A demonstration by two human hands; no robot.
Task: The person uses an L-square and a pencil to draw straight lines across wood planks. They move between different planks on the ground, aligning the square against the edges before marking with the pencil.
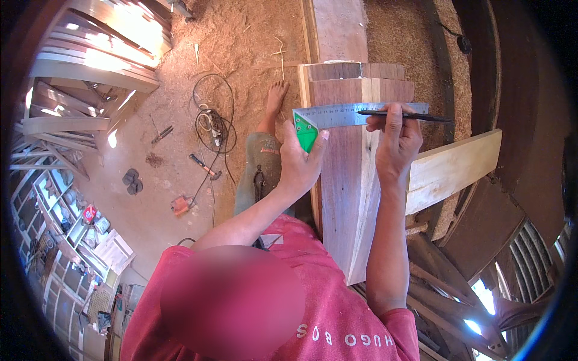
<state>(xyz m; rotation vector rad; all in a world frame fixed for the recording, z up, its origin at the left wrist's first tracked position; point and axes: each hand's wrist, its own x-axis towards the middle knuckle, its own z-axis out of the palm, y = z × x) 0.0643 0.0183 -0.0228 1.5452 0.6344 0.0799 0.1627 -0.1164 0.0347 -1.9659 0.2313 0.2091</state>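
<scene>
A try square with a green handle (307, 133) and a graduated metal blade (337, 115) lies across a wide wooden board (344, 174). My left hand (299, 157) is closed around the green handle at the board's left edge. In my right hand (395, 141) is a dark pen (430, 117), pinched between thumb and fingers and pointing left. Its tip rests over the blade, near the middle; whether it touches the wood I cannot tell. Part of the blade is hidden behind the right fingers.
Beyond the square, more boards (340, 30) extend away. A pale plank (454, 171) juts out to the right. On the dusty floor at left lie a coiled cable (211, 129), a hammer (205, 166) and a reddish block (179, 206). Stacked timber (96, 75) stands at far left.
</scene>
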